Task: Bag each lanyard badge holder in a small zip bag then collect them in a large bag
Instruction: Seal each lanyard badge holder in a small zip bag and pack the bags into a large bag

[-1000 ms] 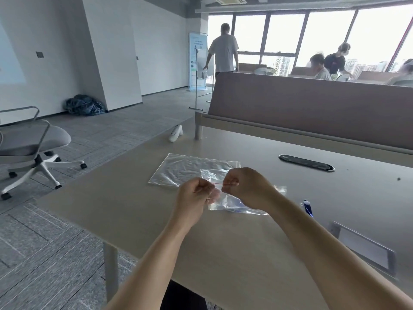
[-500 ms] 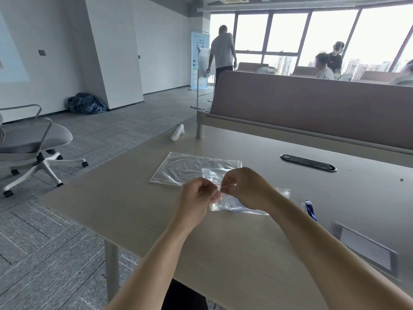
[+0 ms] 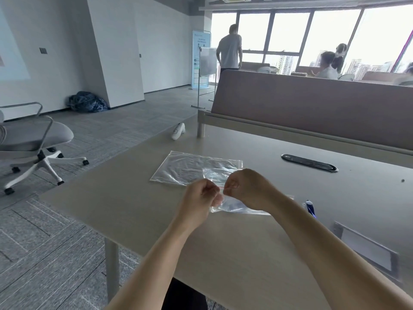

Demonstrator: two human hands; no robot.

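Note:
A small clear zip bag (image 3: pixel 234 205) lies on the table under my hands, with something bluish faintly showing inside. My left hand (image 3: pixel 200 202) and my right hand (image 3: pixel 248 189) both pinch its red-lined zip edge, fingers curled, close together. Behind them a large clear zip bag (image 3: pixel 183 167) lies flat, and another small clear bag (image 3: pixel 215 174) overlaps its near right corner. A blue lanyard piece (image 3: pixel 310 208) sticks out to the right of my right forearm, mostly hidden.
The beige table (image 3: pixel 134 198) ends close on the left. A black cable slot (image 3: pixel 309 162), a grey floor-box lid (image 3: pixel 366 248), a white handheld device (image 3: pixel 178 130) and a desk divider (image 3: pixel 312 113) lie around. An office chair (image 3: pixel 33 139) stands left.
Both hands stay at the zip edge of the small bag with only tiny shifts. The person standing at the far window has turned slightly.

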